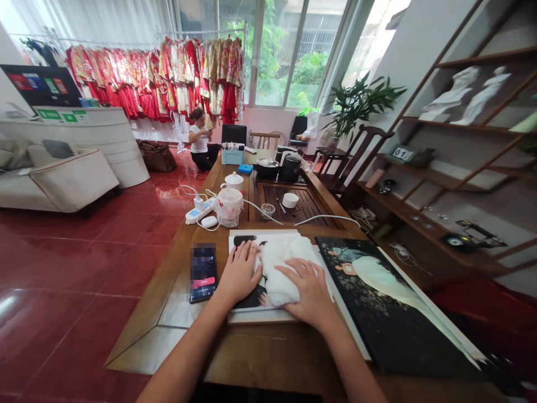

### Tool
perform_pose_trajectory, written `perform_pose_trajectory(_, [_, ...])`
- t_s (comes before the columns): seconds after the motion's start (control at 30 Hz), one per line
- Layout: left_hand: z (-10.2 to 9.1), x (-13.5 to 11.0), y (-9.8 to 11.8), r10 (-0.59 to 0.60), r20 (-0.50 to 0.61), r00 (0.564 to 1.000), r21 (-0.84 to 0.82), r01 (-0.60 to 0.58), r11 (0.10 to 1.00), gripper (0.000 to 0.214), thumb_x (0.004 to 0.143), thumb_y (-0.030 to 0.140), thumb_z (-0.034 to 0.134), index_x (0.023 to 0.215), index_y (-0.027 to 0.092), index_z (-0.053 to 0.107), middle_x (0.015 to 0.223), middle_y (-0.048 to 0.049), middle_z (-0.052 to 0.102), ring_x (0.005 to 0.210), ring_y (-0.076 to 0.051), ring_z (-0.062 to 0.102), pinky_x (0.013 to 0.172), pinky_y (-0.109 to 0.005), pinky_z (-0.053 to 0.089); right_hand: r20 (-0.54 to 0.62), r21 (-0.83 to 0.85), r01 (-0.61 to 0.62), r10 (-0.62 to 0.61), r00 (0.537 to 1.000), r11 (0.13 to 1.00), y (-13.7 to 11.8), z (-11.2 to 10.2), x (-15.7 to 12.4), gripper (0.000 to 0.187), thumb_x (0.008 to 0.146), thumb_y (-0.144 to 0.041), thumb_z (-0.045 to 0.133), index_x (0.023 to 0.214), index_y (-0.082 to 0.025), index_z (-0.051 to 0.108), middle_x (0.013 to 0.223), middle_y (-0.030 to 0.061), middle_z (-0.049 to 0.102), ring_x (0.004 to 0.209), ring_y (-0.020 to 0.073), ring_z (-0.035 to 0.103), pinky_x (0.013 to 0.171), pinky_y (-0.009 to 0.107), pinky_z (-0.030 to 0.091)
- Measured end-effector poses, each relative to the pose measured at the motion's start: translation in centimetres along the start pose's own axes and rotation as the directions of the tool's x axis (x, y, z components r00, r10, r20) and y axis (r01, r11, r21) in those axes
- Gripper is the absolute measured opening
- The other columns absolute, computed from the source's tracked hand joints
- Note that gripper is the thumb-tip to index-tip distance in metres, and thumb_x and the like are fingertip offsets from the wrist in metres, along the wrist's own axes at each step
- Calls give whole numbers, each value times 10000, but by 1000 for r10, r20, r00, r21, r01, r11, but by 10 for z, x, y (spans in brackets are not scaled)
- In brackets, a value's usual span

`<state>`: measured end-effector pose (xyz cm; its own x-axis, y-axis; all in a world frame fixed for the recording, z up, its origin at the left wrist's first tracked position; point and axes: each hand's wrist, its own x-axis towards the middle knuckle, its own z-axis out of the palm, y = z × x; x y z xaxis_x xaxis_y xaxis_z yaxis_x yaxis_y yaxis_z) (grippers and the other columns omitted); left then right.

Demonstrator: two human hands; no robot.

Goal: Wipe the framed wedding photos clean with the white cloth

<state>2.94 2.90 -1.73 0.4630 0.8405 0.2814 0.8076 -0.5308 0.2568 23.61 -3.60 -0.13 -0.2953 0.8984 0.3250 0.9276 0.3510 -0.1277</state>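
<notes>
On the wooden table lies a mounted photo print point(251, 300) with a portrait, partly covered by a wad of white, fluffy, cotton-like material point(287, 249). My left hand point(240, 274) rests flat on the print's left part, fingers stretched forward and the thumb pointing towards the wad. Over the wad's right side spreads my right hand point(309, 288), palm down, touching it with the fingers apart. A second, larger photo panel point(390, 291), showing a figure in a pale gown, lies to the right. Left of my left hand is a phone point(203, 274) with its screen lit.
Beyond the print stand a pinkish-white container point(229, 207), a lidded white cup point(234, 180), a power strip point(200, 211) and a tea tray point(302, 208) with a small white bowl point(290, 200). A white cable crosses the table. Another person point(200, 140) crouches near the clothes rack.
</notes>
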Motion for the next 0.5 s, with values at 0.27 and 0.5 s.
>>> perform_pose_trajectory(0.27, [-1,0,0,5,21,1000,6,-5,1000,546,951,385,360,1448,160,321,1525,-102,318,1428,-253,230,1167,-465,199,-84,8,-51,52,995,999,9,3,48,543,680,-461,647,1186,-268,607,1232,87,587,1162,316,439,999,486,236])
perform_pose_trajectory(0.5, [-2,1,0,5,14,1000,-4,-5,1000,561,940,364,381,1456,158,309,1526,-105,315,1427,-258,228,1166,-469,203,-74,3,-33,33,997,999,-10,3,14,583,660,-399,657,1229,-291,584,1258,65,577,1204,314,425,1047,493,191])
